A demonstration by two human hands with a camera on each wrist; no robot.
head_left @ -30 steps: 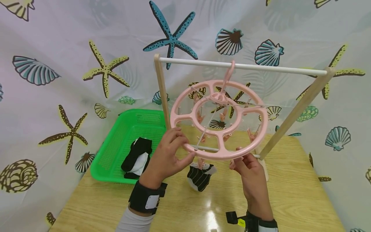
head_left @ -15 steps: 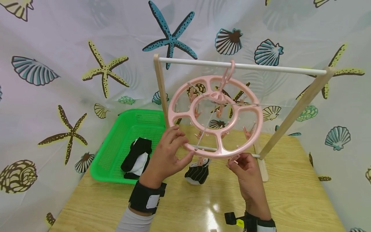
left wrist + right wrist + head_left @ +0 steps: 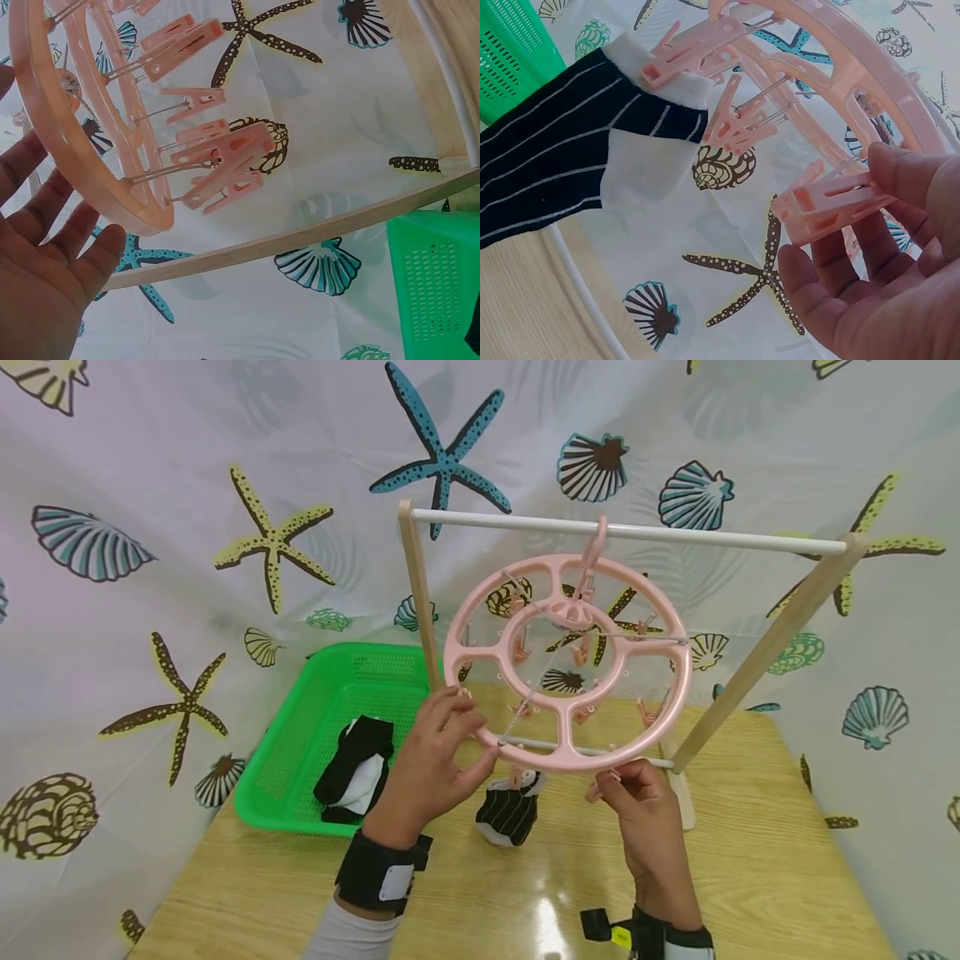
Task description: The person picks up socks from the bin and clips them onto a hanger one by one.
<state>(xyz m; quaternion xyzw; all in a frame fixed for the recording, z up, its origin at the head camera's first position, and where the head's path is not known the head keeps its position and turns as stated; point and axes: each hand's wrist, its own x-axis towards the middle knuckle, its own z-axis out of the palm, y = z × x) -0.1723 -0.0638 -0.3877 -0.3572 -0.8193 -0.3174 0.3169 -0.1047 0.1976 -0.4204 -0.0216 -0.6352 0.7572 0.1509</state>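
Note:
A round pink clip hanger [image 3: 573,760] hangs by its hook from a white rod. My left hand [image 3: 431,760] touches the lower left of its rim, fingers spread and fairly straight along the outer edge in the left wrist view. At the lower right of the rim, my right hand [image 3: 645,810] pinches a pink clothespin [image 3: 832,202] between thumb and fingers. No cloth is in that clothespin's jaws. Beside it, a black sock with white stripes and a white cuff [image 3: 555,142] hangs from another clothespin [image 3: 694,56].
A wooden stand [image 3: 780,635] bears the white rod [image 3: 712,537]. On the left of the wooden table [image 3: 765,877] sits a green basket [image 3: 262,793] with black and white socks [image 3: 356,768]. A patterned curtain [image 3: 360,435] surrounds the table. More clothespins [image 3: 184,52] dangle under the hanger.
The hanger has swung left and then back right, its far rim tilted up. My right hand has shifted slightly left and now pinches the clothespin below the rim. The sock has swung slightly left.

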